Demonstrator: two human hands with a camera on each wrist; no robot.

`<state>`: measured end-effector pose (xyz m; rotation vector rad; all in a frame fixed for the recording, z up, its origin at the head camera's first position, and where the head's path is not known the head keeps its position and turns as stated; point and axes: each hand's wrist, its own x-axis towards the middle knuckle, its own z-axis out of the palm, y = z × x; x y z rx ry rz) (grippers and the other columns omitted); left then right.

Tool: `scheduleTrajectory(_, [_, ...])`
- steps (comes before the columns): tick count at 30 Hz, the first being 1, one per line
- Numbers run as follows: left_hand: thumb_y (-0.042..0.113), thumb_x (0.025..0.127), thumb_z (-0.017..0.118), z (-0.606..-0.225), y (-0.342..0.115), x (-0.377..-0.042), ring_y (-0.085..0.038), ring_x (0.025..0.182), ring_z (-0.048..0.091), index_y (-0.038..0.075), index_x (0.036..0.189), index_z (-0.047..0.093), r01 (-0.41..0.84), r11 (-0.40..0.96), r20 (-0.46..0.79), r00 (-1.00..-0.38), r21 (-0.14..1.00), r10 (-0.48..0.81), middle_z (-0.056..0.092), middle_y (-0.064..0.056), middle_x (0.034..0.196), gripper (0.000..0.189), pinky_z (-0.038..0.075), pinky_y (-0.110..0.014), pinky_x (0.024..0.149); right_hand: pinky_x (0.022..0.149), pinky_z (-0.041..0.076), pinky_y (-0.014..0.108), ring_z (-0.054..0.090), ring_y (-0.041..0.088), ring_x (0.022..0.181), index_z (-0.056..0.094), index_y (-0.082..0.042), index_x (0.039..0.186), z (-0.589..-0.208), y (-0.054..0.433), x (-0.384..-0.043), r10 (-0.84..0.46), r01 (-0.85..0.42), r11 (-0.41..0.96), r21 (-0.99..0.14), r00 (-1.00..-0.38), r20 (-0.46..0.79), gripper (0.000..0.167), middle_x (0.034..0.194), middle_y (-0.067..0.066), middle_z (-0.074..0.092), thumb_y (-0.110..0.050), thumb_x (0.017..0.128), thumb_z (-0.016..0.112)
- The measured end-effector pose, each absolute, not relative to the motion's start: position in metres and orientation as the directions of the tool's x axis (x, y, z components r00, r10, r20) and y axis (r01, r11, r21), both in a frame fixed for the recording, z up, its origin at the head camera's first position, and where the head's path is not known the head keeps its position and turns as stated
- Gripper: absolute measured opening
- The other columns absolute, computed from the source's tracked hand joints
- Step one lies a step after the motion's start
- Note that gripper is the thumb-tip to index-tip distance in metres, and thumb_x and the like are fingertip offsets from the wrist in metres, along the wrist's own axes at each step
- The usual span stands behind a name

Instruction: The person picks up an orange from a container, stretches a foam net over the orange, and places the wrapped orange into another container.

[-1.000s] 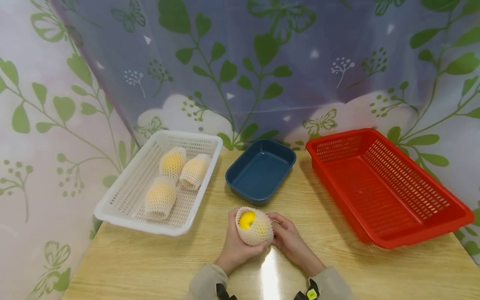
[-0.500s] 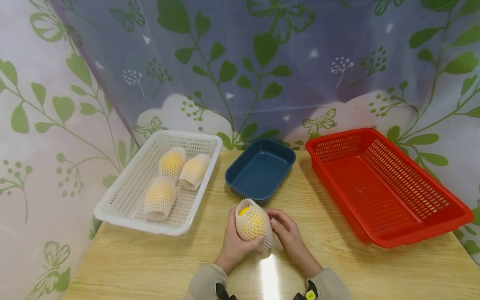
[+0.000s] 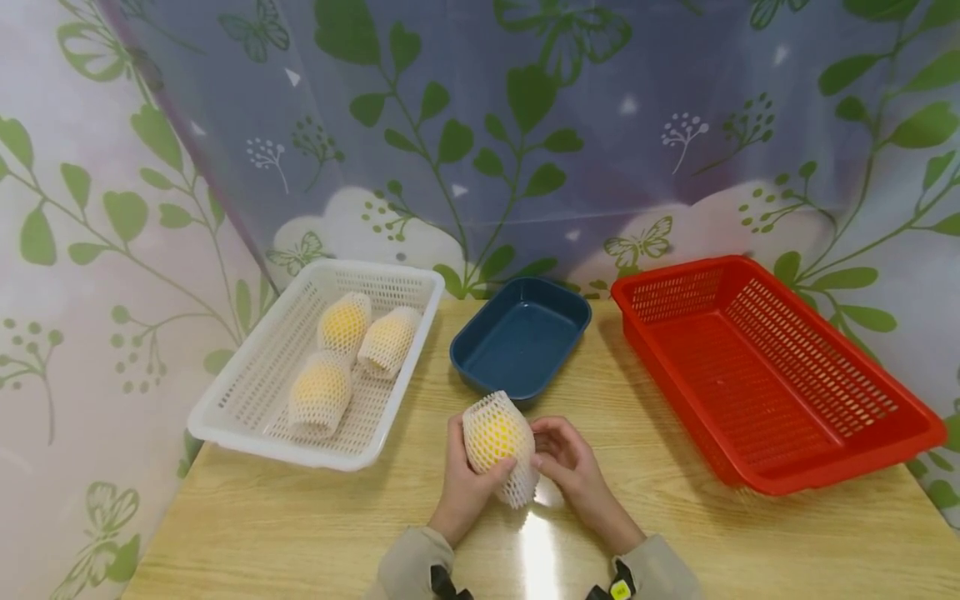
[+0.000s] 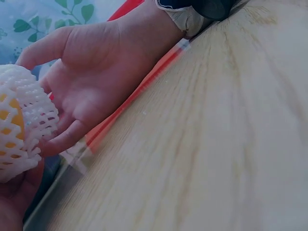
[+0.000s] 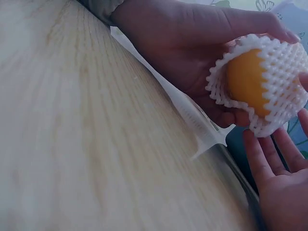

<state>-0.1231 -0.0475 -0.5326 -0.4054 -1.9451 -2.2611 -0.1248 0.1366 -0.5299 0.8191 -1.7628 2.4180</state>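
Above the near middle of the wooden table (image 3: 300, 525), both hands hold a yellow fruit in a white foam net (image 3: 495, 437). My left hand (image 3: 465, 487) grips it from the left and below, with its fingers wrapped round the net (image 5: 262, 84). My right hand (image 3: 577, 471) lies against the net's lower right end; its fingers (image 4: 62, 139) are nearly straight and touch the net (image 4: 19, 120). In the right wrist view, orange-yellow fruit shows through the net's open end. My left palm (image 5: 192, 43) is behind the fruit and my right fingers (image 5: 274, 163) are under it.
A white perforated basket (image 3: 247, 408) at the left holds three netted fruits (image 3: 322, 392). A dark blue dish (image 3: 517, 346) stands just beyond the hands. A red perforated basket (image 3: 765, 383) lies at the right. A leaf-patterned curtain hangs behind the table.
The netted fruit has been turned in my hands, so the bare yellow end no longer faces the head camera. It has shifted slightly left and up, and my right fingers now touch its lower end.
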Motion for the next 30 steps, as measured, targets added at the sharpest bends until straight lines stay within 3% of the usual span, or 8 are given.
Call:
scheduleTrajectory(13, [0.018,0.085,0.071,-0.5293,-0.0492,-0.1231,-0.024,0.114,0.053,0.012,0.145,0.038,0.246,-0.169,0.266,-0.958,0.955,0.109,0.05,-0.012,0.13,0.068,0.047,-0.033,0.097,0.089,0.052,0.027,0.058,0.018,0.106,0.043,0.014,0.119,-0.5324,0.1364,-0.1245,-0.296,-0.269,-0.384,-0.883,-0.87,0.394,0.037,0.119,0.006,0.057,0.011,0.088,0.063])
scheduleTrajectory(19, [0.019,0.085,0.068,-0.529,-0.0495,-0.1211,-0.026,0.116,0.05,0.011,0.143,0.033,0.242,-0.174,0.265,-0.956,0.954,0.123,0.046,-0.012,0.133,0.068,0.043,-0.033,0.099,0.088,0.052,0.027,0.059,0.015,0.108,0.051,0.007,0.115,-0.5318,0.1364,-0.1248,-0.28,-0.278,-0.442,-0.853,-0.861,0.426,0.022,0.12,0.006,0.06,0.011,0.093,0.05])
scheduleTrajectory(23, [0.02,0.084,0.063,-0.529,-0.0513,-0.1199,-0.022,0.119,0.048,0.007,0.147,0.032,0.24,-0.191,0.271,-0.95,0.952,0.154,0.046,-0.011,0.134,0.073,0.038,-0.028,0.103,0.087,0.053,0.027,0.06,0.014,0.106,0.053,0.001,0.118,-0.5313,0.1374,-0.125,-0.277,-0.204,-0.539,-0.817,-0.873,0.401,0.026,0.118,0.005,0.061,0.01,0.097,0.04])
scheduleTrajectory(30, [0.024,0.085,0.059,-0.5286,-0.0519,-0.1223,-0.015,0.12,0.048,-0.004,0.15,0.026,0.182,-0.329,0.27,-0.931,0.927,0.246,0.048,-0.005,0.134,0.079,0.037,-0.026,0.105,0.095,0.05,0.032,0.061,0.016,0.112,0.057,-0.003,0.127,-0.5295,0.1406,-0.1245,-0.317,-0.079,-0.585,-0.807,-0.894,0.317,0.034,0.123,0.007,0.063,0.004,0.1,0.038])
